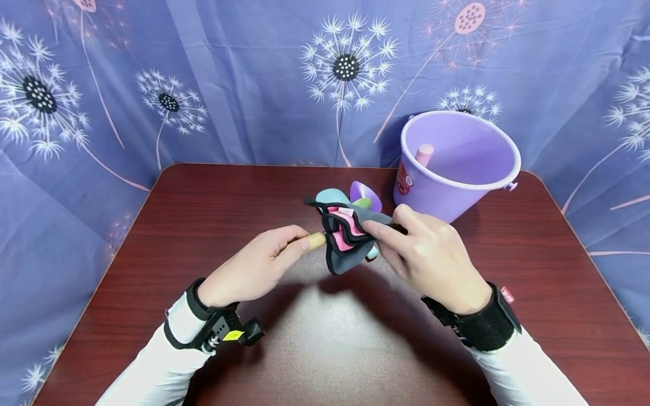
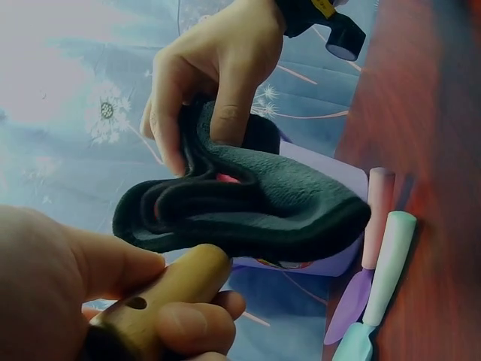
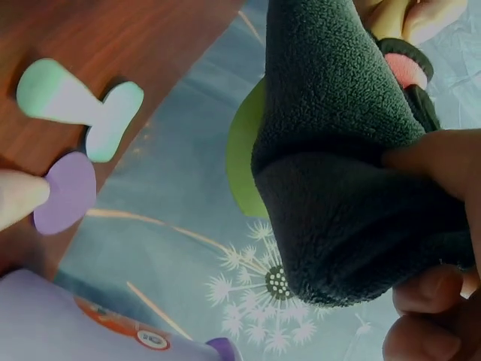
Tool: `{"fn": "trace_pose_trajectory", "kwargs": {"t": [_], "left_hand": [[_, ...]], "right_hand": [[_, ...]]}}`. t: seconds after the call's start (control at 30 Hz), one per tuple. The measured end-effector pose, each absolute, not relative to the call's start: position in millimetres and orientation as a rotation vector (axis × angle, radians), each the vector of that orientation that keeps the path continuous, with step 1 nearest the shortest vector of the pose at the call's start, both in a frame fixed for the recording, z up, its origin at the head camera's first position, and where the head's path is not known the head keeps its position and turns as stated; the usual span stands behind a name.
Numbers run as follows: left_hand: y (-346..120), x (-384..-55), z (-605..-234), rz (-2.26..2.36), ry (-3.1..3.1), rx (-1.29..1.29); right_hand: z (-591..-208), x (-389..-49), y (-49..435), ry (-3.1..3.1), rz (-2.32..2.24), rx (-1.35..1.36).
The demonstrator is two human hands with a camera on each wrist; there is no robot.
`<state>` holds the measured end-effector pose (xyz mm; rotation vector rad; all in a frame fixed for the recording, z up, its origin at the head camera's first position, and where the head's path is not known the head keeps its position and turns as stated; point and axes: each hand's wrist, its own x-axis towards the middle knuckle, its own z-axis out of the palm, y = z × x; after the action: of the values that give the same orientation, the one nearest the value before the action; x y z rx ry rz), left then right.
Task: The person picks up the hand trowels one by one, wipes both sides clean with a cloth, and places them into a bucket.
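Observation:
In my left hand [image 1: 256, 264] I grip the tan handle [image 1: 317, 241] of a toy shovel, with a hole near its end in the left wrist view. A green blade [image 3: 242, 154] shows behind the cloth in the right wrist view. My right hand [image 1: 434, 256] pinches a dark grey fleece cloth [image 1: 351, 261] with black edging and pink inside. Folds of the cloth bunch around the shovel just past the handle, hiding its middle. Beneath and beyond lie a teal shovel [image 2: 391, 263] with a mint handle and a purple shovel [image 2: 350, 304] with a pink handle.
A lilac bucket [image 1: 442, 198] stands at the back right of the dark red wooden table [image 1: 213, 208]. Inside it shows the end of a pink stick [image 1: 424, 153]. Behind the table hangs a blue curtain [image 1: 244, 84] printed with dandelions.

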<state>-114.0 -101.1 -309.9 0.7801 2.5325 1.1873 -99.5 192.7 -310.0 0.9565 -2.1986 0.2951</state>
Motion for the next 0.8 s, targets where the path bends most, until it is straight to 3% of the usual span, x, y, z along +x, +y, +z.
{"fn": "trace_pose_trajectory", "kwargs": {"t": [0.8], "left_hand": [[-104.9, -113.5, -306.1, 1.255, 2.512, 0.828]], "right_hand": [[-311.5, -100.9, 201.5, -2.266, 0.474, 0.533]]}}
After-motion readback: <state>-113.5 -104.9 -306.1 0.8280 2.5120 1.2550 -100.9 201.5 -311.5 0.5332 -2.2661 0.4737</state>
